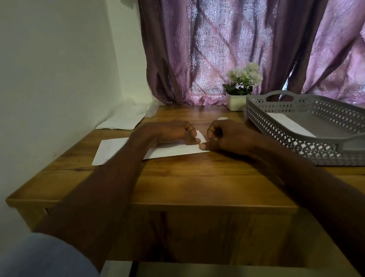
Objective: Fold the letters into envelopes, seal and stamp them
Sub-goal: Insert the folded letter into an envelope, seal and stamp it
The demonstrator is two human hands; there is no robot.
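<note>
A white envelope [110, 150] lies flat on the wooden table [202, 180], long side toward me. My left hand [166, 133] rests on its middle, fingers curled and pressing the paper down near the right end. My right hand [223, 137] sits at the envelope's right edge with fingers curled, its thumb tip touching the corner; whether it pinches something small there I cannot tell. The part of the envelope under both hands is hidden.
More white sheets [123, 121] lie at the back left by the wall. A grey perforated tray [308, 137] with a white envelope [289, 123] inside stands at the right. A small white pot of flowers [242, 87] stands before the purple curtain.
</note>
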